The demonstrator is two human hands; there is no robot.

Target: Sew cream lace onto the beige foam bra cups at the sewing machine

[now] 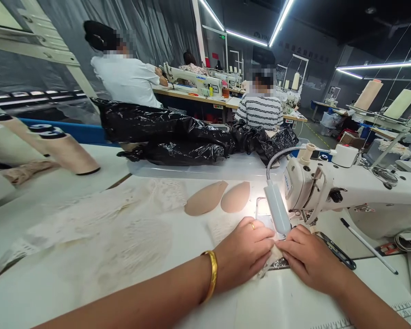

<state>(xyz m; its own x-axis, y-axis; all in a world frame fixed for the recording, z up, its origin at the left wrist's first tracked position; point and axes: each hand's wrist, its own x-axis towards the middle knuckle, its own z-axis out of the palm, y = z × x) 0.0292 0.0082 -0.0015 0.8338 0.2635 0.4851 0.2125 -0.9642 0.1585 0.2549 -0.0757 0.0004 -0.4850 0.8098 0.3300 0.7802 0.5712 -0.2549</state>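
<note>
Both hands meet at the needle area of a white sewing machine. My left hand has its fingers closed on pale lace fabric, part of which spreads out behind the knuckles. Close beside it, my right hand pinches at the same fabric near the needle plate; its fingertips are partly hidden. A lit lamp on a bendy metal neck hangs just above the fingers. Two beige cup-shaped pieces lie behind the left hand. More sheer lace covers the table to the left.
Right of the machine bed lie thread snips and a white pen. Black plastic bags rest on a clear bin at the table's back edge. Thread cones stand at left. Other people sit at machines beyond.
</note>
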